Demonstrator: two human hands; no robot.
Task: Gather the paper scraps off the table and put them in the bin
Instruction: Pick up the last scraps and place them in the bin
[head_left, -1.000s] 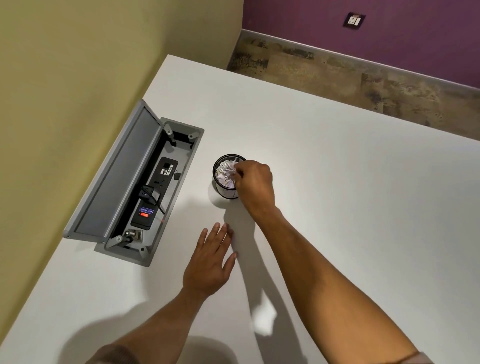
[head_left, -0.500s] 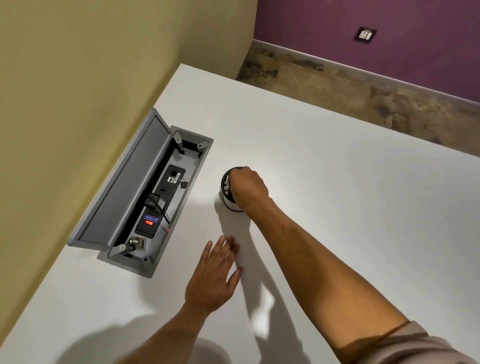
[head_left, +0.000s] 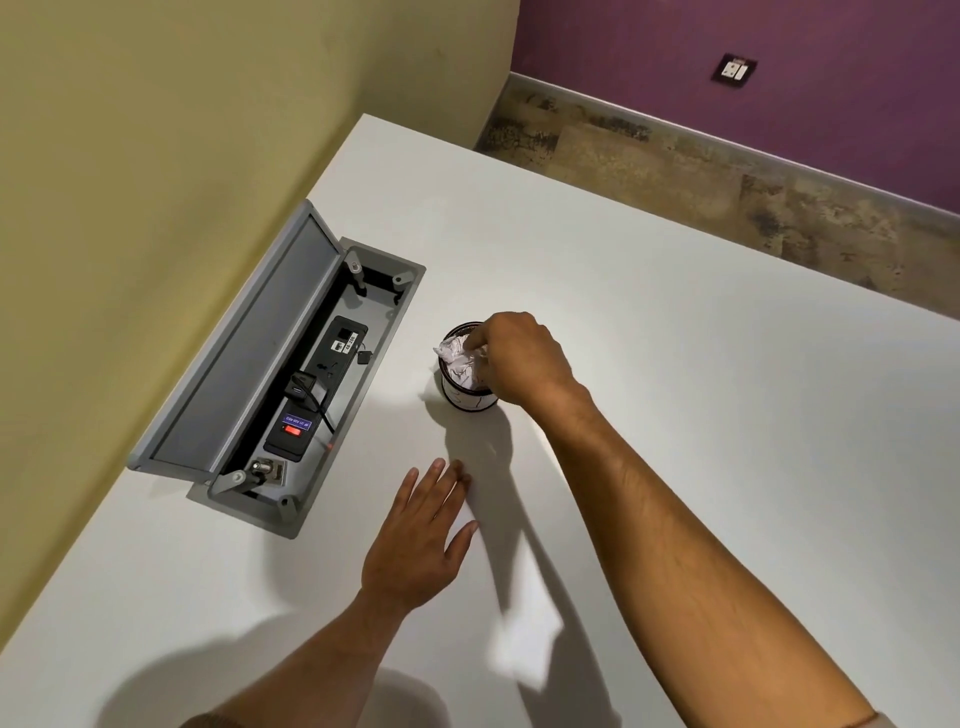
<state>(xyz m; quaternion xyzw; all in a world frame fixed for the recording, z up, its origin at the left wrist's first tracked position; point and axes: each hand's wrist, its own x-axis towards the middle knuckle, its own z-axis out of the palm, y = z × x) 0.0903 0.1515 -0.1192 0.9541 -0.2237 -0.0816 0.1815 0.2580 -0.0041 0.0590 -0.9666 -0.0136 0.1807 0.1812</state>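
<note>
Two hands show over the white surface (head_left: 675, 415): the right hand (head_left: 519, 358) pinches the crumpled paper scraps (head_left: 460, 358) at the mouth of the small bin (head_left: 467, 400), while the left hand (head_left: 421, 540) lies open and flat nearby, beside the open cable box (head_left: 311, 384).

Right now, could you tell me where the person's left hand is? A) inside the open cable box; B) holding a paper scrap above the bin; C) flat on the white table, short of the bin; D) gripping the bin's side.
C: the left hand lies open, palm down on the table, apart from the bin, where the right hand presses crumpled paper.
</note>
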